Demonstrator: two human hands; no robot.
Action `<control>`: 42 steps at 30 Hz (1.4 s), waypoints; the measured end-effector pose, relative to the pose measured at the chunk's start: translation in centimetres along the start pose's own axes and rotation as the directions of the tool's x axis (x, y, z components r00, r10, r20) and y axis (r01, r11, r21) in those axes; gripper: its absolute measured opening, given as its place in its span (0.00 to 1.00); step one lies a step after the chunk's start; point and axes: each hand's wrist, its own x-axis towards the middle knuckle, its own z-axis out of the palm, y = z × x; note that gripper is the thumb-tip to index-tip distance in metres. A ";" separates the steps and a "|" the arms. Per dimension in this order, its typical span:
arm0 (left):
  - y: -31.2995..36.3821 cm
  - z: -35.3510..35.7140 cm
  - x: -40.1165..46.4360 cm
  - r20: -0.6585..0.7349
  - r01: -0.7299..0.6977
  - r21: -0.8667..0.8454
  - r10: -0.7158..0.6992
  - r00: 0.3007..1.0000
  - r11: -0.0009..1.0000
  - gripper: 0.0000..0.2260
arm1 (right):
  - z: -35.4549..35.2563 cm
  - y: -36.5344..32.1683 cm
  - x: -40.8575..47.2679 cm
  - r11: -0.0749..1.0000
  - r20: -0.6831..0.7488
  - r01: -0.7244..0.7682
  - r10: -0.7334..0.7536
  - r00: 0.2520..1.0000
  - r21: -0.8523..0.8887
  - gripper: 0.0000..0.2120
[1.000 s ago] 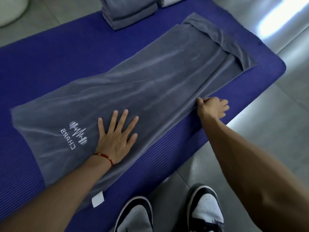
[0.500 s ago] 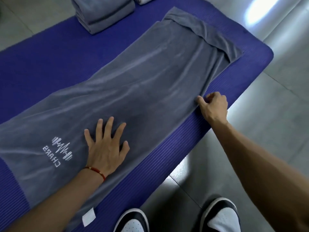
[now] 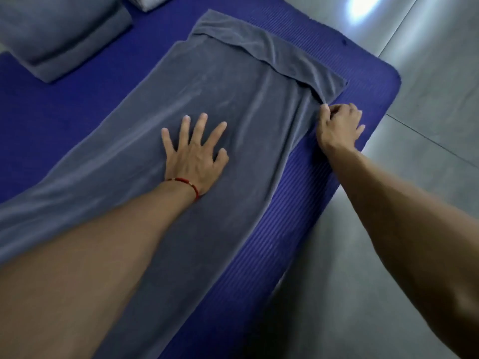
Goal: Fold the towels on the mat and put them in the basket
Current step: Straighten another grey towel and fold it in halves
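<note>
A long grey towel [image 3: 223, 81] lies spread lengthwise on the blue mat [image 3: 368, 81]. Its far end is turned back in a narrow fold. My left hand [image 3: 195, 154] presses flat on the middle of the towel with fingers spread; a red cord sits on that wrist. My right hand [image 3: 338, 125] pinches the towel's right edge just below the turned-back corner. No basket is in view.
A stack of folded grey towels [image 3: 59, 35] sits on the mat at the top left, with a white folded towel [image 3: 150, 1] behind it. Grey tiled floor [image 3: 427, 125] borders the mat's right side.
Both hands have moved along the towel toward its far end. The left hand slid from near the printed logo to the middle; the right hand went up the edge to the folded corner.
</note>
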 end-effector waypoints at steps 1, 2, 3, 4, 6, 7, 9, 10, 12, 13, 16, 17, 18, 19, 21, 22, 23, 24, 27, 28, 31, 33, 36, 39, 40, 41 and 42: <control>0.0 0.4 0.4 -0.045 0.013 0.015 -0.012 0.999 1.000 0.27 | 0.0 -0.4 1.3 0.999 -0.014 -0.030 0.030 0.999 0.018 0.22; 0.0 0.7 0.5 -0.073 0.014 0.027 -0.012 0.997 1.000 0.27 | 0.0 -0.9 2.3 0.998 -0.031 -0.061 0.062 0.998 0.032 0.21; 0.0 0.8 0.5 -0.081 0.006 0.031 -0.003 0.997 1.000 0.27 | 0.0 -1.2 3.1 0.995 -0.050 -0.095 0.097 0.994 0.033 0.19; 0.0 0.9 0.4 -0.078 -0.003 0.033 0.005 0.997 0.999 0.28 | 0.0 -1.5 3.7 0.991 -0.070 -0.132 0.133 0.989 0.020 0.15; 0.0 0.8 0.4 -0.067 -0.001 0.038 0.004 0.998 0.999 0.28 | -0.6 -1.5 4.6 0.980 -0.097 -0.200 0.199 0.975 -0.009 0.13; 0.0 0.7 0.4 -0.058 0.003 0.047 0.000 0.998 0.999 0.28 | -1.2 -1.3 4.9 0.972 -0.106 -0.234 0.232 0.967 -0.013 0.14; 0.1 0.7 0.5 -0.043 0.004 0.067 -0.001 0.999 0.998 0.29 | -2.6 -0.4 5.5 0.961 -0.135 -0.276 0.271 0.953 -0.019 0.15; 0.0 0.7 0.5 -0.038 0.002 0.075 0.001 0.999 0.997 0.29 | -3.1 -0.1 5.6 0.960 -0.141 -0.279 0.272 0.952 -0.031 0.15; 0.0 0.6 0.5 -0.028 0.002 0.086 0.000 1.000 0.996 0.29 | -3.2 0.0 5.6 0.959 -0.134 -0.277 0.267 0.954 -0.062 0.15; 0.1 0.6 0.6 -0.022 0.000 0.085 0.002 1.000 0.996 0.30 | -3.1 -0.4 5.2 0.960 -0.142 -0.272 0.261 0.955 -0.069 0.16; 0.4 0.2 0.6 -0.006 -0.004 0.079 0.004 1.000 0.997 0.30 | -1.2 -3.5 2.3 0.983 -0.171 0.015 -0.047 0.984 -0.184 0.25; 0.5 0.2 0.6 0.003 -0.005 0.081 0.004 1.000 0.997 0.31 | 0.0 -5.0 1.0 0.955 -0.099 0.186 -0.214 0.972 -0.232 0.26; 0.6 0.0 0.7 0.012 -0.005 0.086 0.004 1.000 0.996 0.31 | 1.5 -6.9 -0.3 0.906 0.008 0.348 -0.357 0.934 -0.240 0.26; 0.6 -0.1 0.8 0.020 -0.005 0.093 0.003 1.000 0.996 0.31 | 3.1 -8.8 -1.3 0.854 0.118 0.474 -0.459 0.880 -0.215 0.26; 0.6 -0.3 0.8 0.032 -0.002 0.102 -0.001 0.999 0.995 0.31 | 6.3 -12.8 -2.1 0.754 0.275 0.642 -0.593 0.757 -0.140 0.24; 0.7 -0.4 0.8 0.033 -0.001 0.096 -0.003 0.999 0.995 0.31 | 7.6 -14.7 -1.9 0.708 0.321 0.698 -0.639 0.699 -0.110 0.24; 0.7 -0.5 0.9 0.033 0.002 0.084 -0.005 0.999 0.996 0.32 | 8.7 -16.6 -1.4 0.660 0.360 0.745 -0.676 0.643 -0.092 0.23; 0.7 -0.5 0.9 0.033 0.005 0.071 -0.008 0.999 0.997 0.32 | 9.8 -18.4 -0.8 0.607 0.389 0.790 -0.710 0.587 -0.084 0.22; 0.4 -0.6 0.9 0.021 0.018 0.041 -0.019 1.000 0.999 0.31 | 11.9 -23.7 1.8 0.511 0.478 0.854 -0.728 0.492 -0.101 0.25; 0.4 -0.6 0.9 0.020 0.023 0.030 -0.024 1.000 0.999 0.31 | 12.1 -25.3 3.1 0.511 0.497 0.851 -0.711 0.498 -0.123 0.28; 0.3 -0.6 0.8 0.011 0.030 -0.002 -0.030 0.999 1.000 0.30 | 12.5 -28.0 7.8 0.546 0.509 0.817 -0.658 0.554 -0.184 0.27; 0.3 -0.6 0.9 0.012 0.035 -0.014 -0.035 0.999 0.999 0.29 | 12.4 -29.0 10.4 0.531 0.552 0.825 -0.636 0.539 -0.194 0.23; 0.3 -0.6 1.0 0.021 0.040 -0.021 -0.040 0.999 0.999 0.30 | 12.0 -30.5 12.1 0.479 0.575 0.837 -0.619 0.535 -0.264 0.13; 0.3 -0.8 1.1 0.036 0.040 -0.028 -0.039 0.999 0.999 0.30 | 11.5 -31.8 13.3 0.565 0.459 0.775 -0.629 0.627 -0.282 0.10; 0.3 -0.8 1.2 0.031 0.041 -0.032 -0.040 0.999 0.999 0.30 | 11.5 -31.9 13.5 0.604 0.438 0.748 -0.614 0.657 -0.275 0.10; 0.3 -0.8 1.2 0.029 0.042 -0.035 -0.041 0.999 0.999 0.30 | 11.7 -31.8 13.4 0.629 0.441 0.731 -0.596 0.671 -0.262 0.11; 0.3 -0.8 1.2 0.028 0.043 -0.035 -0.042 0.999 0.998 0.30 | 11.8 -31.5 13.1 0.643 0.449 0.725 -0.587 0.674 -0.247 0.13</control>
